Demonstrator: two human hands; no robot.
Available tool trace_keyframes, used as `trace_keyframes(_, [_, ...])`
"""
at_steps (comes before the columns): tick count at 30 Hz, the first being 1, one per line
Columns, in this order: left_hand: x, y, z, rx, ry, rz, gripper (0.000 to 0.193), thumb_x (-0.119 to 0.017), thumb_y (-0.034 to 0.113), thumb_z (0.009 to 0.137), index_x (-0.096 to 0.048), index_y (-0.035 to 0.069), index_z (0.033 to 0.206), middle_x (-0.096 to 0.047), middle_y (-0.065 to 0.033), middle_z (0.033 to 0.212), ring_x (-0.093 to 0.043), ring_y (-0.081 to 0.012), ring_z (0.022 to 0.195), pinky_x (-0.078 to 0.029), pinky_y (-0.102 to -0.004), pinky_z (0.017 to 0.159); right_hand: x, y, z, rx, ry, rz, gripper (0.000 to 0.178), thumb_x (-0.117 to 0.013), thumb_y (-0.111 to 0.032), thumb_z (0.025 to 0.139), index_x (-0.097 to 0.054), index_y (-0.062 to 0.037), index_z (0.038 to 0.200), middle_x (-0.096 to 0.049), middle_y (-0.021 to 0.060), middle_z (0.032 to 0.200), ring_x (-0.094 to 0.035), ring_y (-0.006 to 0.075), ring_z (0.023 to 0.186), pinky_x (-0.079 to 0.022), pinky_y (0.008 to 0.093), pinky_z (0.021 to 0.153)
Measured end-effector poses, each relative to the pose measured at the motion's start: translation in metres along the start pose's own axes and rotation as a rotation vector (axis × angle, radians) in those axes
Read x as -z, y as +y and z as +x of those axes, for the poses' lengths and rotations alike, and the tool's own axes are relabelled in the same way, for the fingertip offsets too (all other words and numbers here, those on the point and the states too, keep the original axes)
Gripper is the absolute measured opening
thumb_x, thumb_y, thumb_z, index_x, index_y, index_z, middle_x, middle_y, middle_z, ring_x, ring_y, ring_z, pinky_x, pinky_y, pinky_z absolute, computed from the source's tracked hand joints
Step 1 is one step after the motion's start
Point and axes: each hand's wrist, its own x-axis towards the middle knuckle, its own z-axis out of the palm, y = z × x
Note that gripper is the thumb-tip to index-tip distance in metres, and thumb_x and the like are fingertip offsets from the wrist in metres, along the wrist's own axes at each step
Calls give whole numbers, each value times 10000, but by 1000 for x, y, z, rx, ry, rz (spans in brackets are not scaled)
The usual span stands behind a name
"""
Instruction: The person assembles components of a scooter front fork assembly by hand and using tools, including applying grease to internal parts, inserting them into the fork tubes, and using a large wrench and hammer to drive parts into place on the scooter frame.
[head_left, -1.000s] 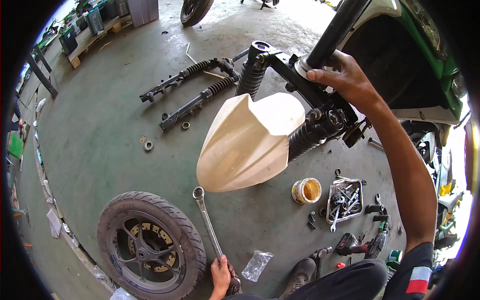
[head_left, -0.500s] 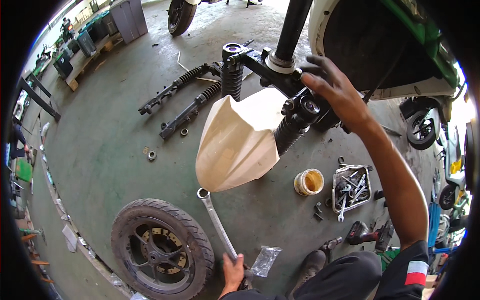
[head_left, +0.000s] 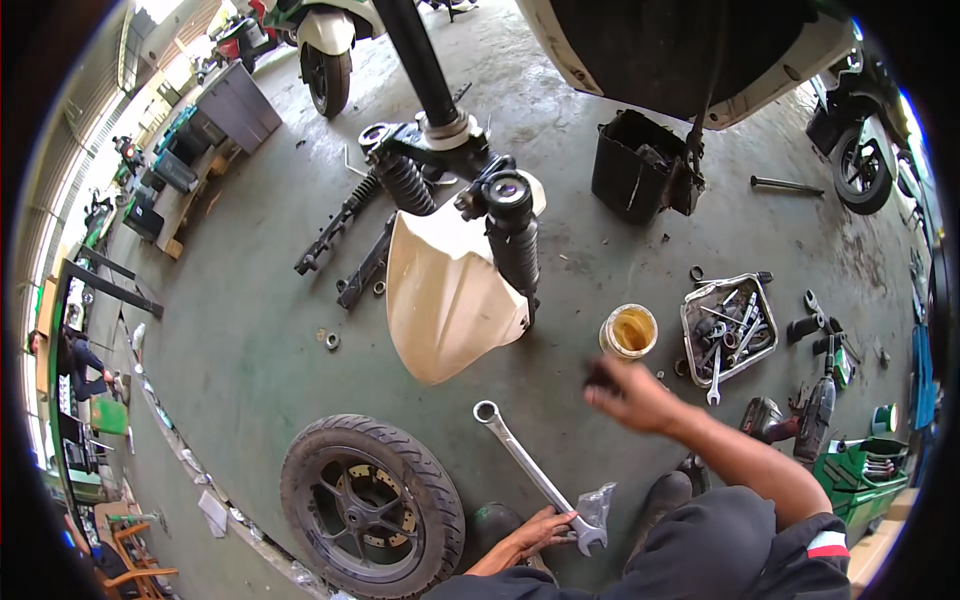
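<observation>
My left hand grips a long combination wrench near its open-jaw end, with the ring end pointing up and away toward the white front fender. A clear plastic bag lies beside the jaw. Blurred by motion, my right hand is just below the tub of yellow-brown grease; its fingertips look dark, and whether they hold anything is unclear. The fender sits between the black fork legs, under the steering stem. A wheel with a tyre lies left of the wrench.
A tray of wrenches lies right of the tub, with a cordless power tool and a green toolbox nearer me. Two loose fork legs rest behind the fender. A black bin-like part stands at the back.
My right hand has left the steering stem and come down near the grease tub. The wrench has shifted right with my left hand, and its jaw end now shows. The whole view has shifted.
</observation>
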Motion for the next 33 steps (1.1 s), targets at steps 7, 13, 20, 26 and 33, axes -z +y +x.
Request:
trace_keyframes(7, [-60,38,-12,86,-300,92,628,-592,330,960,-305,75,1457,-444,-106,1419,-424,-271,1342,-424,-479,1026,-98,106,-125,-549,-403,99,856,-578,-644,850,-440,48,1336,-603,302,1181,-582,402,1145,-461,456,966])
trace_keyframes(13, [-105,150,-51,-629,133,1365,388,-584,313,953,-616,17,1202,-673,-95,1051,-627,-222,980,-490,-335,880,-88,111,-145,-550,-196,9,492,-654,-385,855,-585,1,1152,-666,271,966,-636,445,946,-502,484,826])
trace_keyframes(20, [-167,344,-120,-1949,829,599,479,-697,343,894,-525,-18,1159,-614,-92,1033,-603,-142,905,-504,-297,777,-43,115,-180,-501,-139,-185,378,-628,-326,873,-551,5,1038,-663,265,885,-634,460,852,-490,533,791])
trace_keyframes(26, [-180,391,-105,-1685,505,366,564,-749,411,831,-525,-5,1140,-637,-102,924,-655,-207,807,-555,-350,751,-54,115,-201,-363,-161,-292,340,-639,-271,856,-512,8,1002,-646,242,939,-632,439,875,-496,525,770])
trace_keyframes(33, [-167,376,-102,-1651,360,29,475,-571,485,930,-509,33,1062,-607,-73,786,-621,-205,676,-538,-348,680,-52,117,-207,-385,-145,-320,333,-645,-271,860,-513,2,997,-643,225,928,-641,412,866,-503,505,757])
